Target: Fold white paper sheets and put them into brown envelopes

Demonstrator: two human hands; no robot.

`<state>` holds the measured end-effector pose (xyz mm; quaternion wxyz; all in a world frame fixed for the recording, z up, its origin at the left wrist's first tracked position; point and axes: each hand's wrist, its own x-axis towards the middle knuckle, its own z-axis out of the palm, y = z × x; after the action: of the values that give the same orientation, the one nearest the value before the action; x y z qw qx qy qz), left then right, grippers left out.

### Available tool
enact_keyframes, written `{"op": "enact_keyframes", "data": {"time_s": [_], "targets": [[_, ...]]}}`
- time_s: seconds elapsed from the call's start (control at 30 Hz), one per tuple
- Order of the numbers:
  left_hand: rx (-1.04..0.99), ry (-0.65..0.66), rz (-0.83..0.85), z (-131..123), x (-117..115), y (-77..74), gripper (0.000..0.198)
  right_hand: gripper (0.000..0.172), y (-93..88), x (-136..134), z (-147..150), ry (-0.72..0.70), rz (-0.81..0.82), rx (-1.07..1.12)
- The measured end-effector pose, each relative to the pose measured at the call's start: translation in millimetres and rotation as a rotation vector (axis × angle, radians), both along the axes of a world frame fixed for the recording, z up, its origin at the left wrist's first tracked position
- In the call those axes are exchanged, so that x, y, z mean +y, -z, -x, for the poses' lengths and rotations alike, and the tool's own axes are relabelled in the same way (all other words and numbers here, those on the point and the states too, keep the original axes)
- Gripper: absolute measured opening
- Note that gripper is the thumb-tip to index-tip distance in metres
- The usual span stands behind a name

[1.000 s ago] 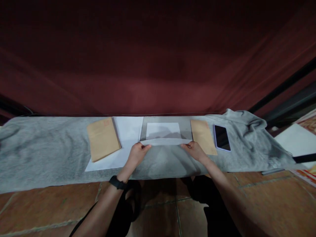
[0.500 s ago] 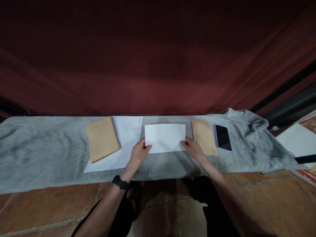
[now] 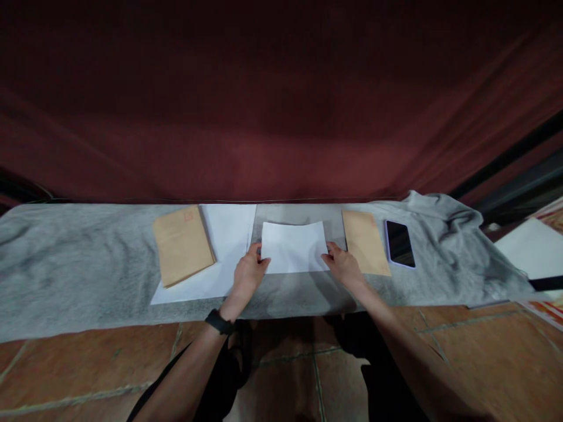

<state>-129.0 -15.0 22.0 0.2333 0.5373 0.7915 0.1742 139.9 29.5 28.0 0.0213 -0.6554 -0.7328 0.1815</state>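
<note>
A white sheet of paper (image 3: 294, 249) spans the gap between my hands, its far edge dipping in the middle. My left hand (image 3: 250, 271) pinches the near left side, thumb on top and fingers behind. On the opposite side, my right hand (image 3: 343, 266) grips the edge the same way. Left of my left hand, a stack of brown envelopes (image 3: 182, 246) with a red mark on top lies over larger white paper (image 3: 229, 234). A single brown envelope (image 3: 366, 241) rests flat just beyond my right hand.
A phone (image 3: 399, 244) in a purple case lies right of the single envelope. Grey cloth (image 3: 88, 264) covers the narrow surface and bunches up at the right end. Behind it hangs a dark red curtain (image 3: 281, 158). Tiled floor (image 3: 290, 381) shows below.
The paper's far edge has gone from nearly straight to sagging, and the sheet looks narrower. Both hands stay at its sides. The view has shifted very slightly.
</note>
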Motion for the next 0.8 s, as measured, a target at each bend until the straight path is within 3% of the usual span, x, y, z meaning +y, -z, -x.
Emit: {"op": "enact_keyframes", "data": {"time_s": [0.3, 0.43, 0.53, 0.6, 0.7, 0.8], "targets": [[0.199, 0.030, 0.082, -9, -7, -11.2, 0.054, 0.050, 1.6, -4, 4, 0.024, -0.004, -0.023], [0.371, 0.113, -0.097, -15, -11, -8.5, 0.038, 0.047, 8.8, -3, 2, 0.005, -0.180, -0.003], [0.394, 0.232, -0.294, -33, -11, 2.1, 0.039, 0.044, 15.5, -1, 11, -0.052, -0.339, 0.140], [0.344, 0.363, -0.378, -50, -10, 14.8, 0.047, 0.048, 21.7, -2, 26, -0.134, -0.358, 0.315], [0.301, 0.486, -0.370, -74, -9, 38.3, 0.058, 0.060, 34.4, -11, 59, -0.224, -0.287, 0.503], [0.286, 0.523, -0.310, -84, -6, 57.7, 0.062, 0.069, 47.9, -20, 83, -0.276, -0.217, 0.527]]}}
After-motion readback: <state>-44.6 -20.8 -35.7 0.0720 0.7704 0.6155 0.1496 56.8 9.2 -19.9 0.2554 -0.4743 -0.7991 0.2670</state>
